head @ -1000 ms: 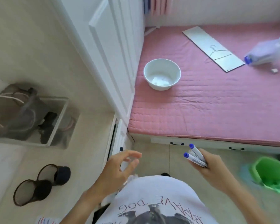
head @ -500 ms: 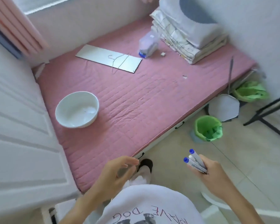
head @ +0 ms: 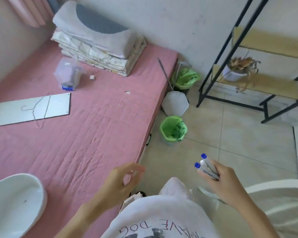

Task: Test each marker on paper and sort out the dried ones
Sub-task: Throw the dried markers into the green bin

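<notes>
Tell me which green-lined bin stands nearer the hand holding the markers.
The green-lined bin standing alone on the tiles beside the bed edge. The other green-lined bin sits farther back against the wall, behind the white octagonal lid. The right hand holds blue-capped markers.

Three markers (head: 207, 166) stick up from one hand (head: 221, 184), two with blue ends and one with a white end, while the second of the two hands (head: 118, 184) holds nothing. On the floor stand two bins with green liners, one near (head: 173, 130) and one farther back (head: 186, 78), and one white lid (head: 175, 103) between them. The pink mattress (head: 93, 134) carries one white bowl (head: 15, 201), one flat panel (head: 29, 109), one wire hanger (head: 40, 109), one clear plastic bag (head: 68, 74) and one stack of folded bedding (head: 100, 48); one potted plant (head: 237, 69) sits on the single shelf rack (head: 213, 69).
</notes>
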